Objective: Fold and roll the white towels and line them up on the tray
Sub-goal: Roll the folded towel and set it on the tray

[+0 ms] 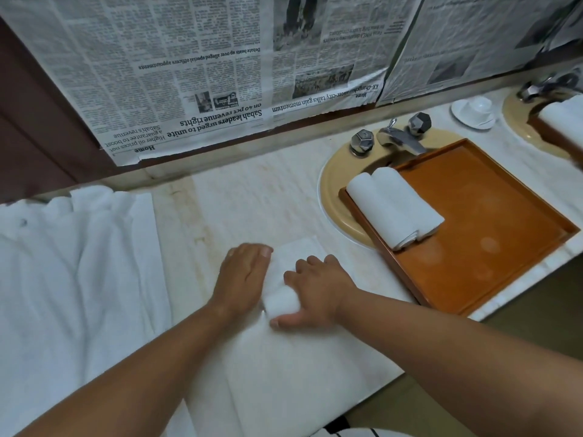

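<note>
A white towel [299,357] lies folded into a long strip on the marble counter, partly rolled in the middle. My right hand [315,291] curls over the rolled part, thumb tucked under its near side. Beside it, my left hand [244,275] presses on the roll's left end with straight fingers. The flat far end of the strip shows beyond my fingers. To the right, an orange-brown tray [479,247] rests across a sink, and two rolled white towels [394,206] lie side by side at its left end.
A heap of loose white towels [72,294] covers the counter's left side. The beige sink [334,190] has a chrome tap [400,137] behind the tray. A white cup on a saucer [473,110] stands at the back right. Newspaper covers the mirror.
</note>
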